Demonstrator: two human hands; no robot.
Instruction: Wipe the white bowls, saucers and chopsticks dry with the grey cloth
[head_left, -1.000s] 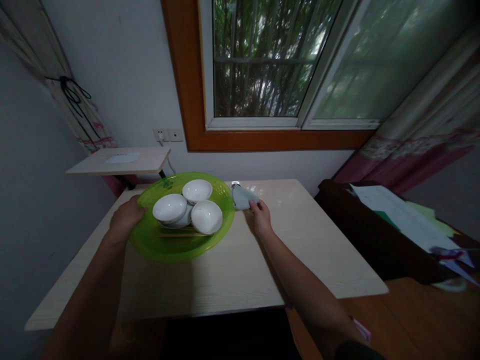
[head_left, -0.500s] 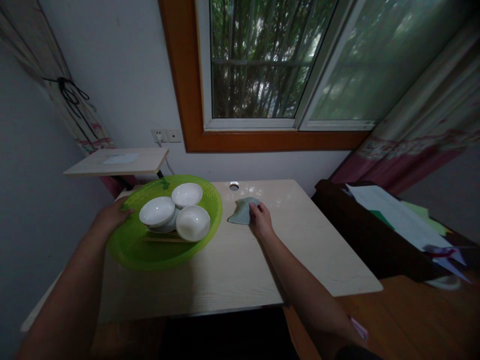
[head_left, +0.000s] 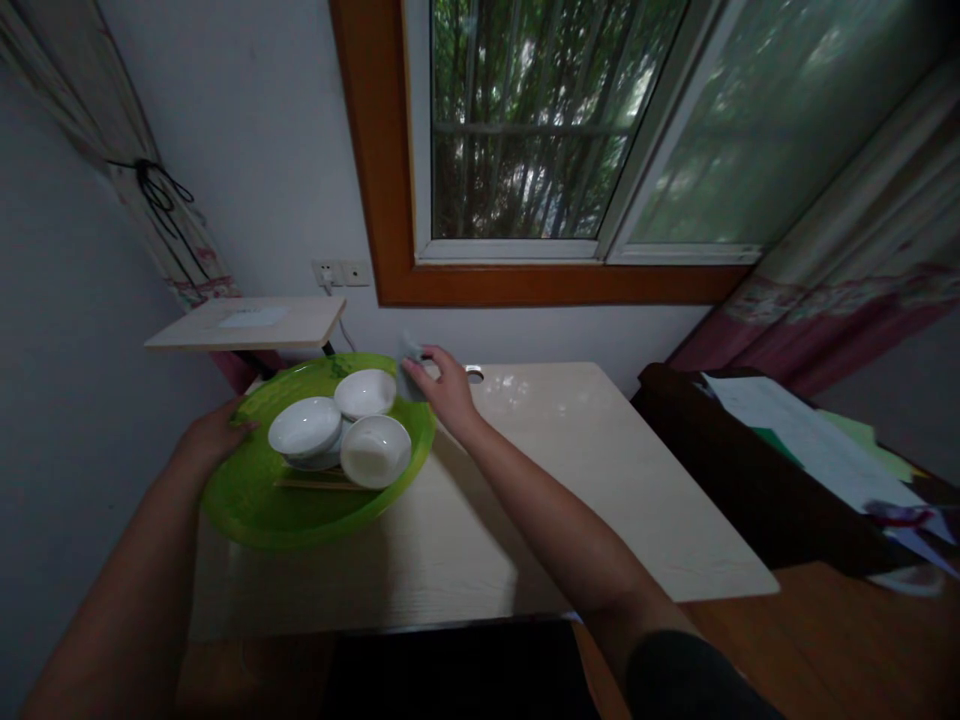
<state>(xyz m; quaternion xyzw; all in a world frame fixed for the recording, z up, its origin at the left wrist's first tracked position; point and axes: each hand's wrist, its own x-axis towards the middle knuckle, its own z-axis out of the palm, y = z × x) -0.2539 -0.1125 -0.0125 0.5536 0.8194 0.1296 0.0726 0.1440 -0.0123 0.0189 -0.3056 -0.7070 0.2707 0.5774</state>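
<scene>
My left hand grips the left rim of a round green plastic basin, thumb inside and fingers hidden behind it. Three white bowls rest in the basin, with what looks like a plate partly hidden beneath one of them. Wooden chopsticks lie in front of the bowls. My right hand is closed on a greyish cloth, pinched between thumb and fingers over the basin's right rim. The cloth is slightly blurred.
The basin is at the left of a pale wooden table. A small raised shelf stands behind it at the left. To the right is a dark brown piece of furniture with papers on top. A window is above the table.
My right hand has lifted the cloth off the table and carried it left to the basin's right rim. My left hand keeps its hold on the basin. The view has shifted slightly.
</scene>
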